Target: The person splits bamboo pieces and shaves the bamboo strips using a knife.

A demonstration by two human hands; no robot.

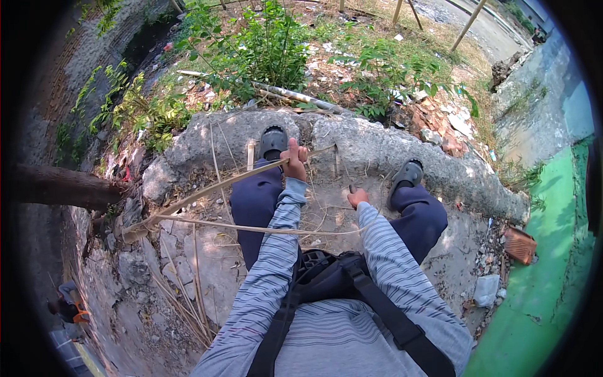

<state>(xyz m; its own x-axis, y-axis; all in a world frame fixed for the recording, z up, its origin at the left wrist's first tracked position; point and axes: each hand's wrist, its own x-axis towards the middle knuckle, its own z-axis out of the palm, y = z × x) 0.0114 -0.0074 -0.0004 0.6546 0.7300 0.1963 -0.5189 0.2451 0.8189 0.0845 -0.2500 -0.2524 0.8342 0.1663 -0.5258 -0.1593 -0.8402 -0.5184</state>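
Note:
My left hand (294,161) is closed around a long tan stalk (217,187), perhaps a dry palm stalk. It slants from its broad end at the lower left to a thin tip beyond my hand. From near the broad end, a thin split strip (270,229) runs rightward across my left forearm. My right hand (358,197) is closed on the dark handle of what looks like a knife; its narrow blade (336,161) seems to point away from me, close to the stalk's tip. Most of the handle is hidden by my fingers.
A rough concrete ledge (402,147) curves ahead of my clogs (273,139). Loose dry strips (196,283) lie at my left, near a brown trunk (69,186). Beyond stand leafy plants (270,50). An orange-brown block (520,245) lies beside the green wall; a person (69,308) is at lower left.

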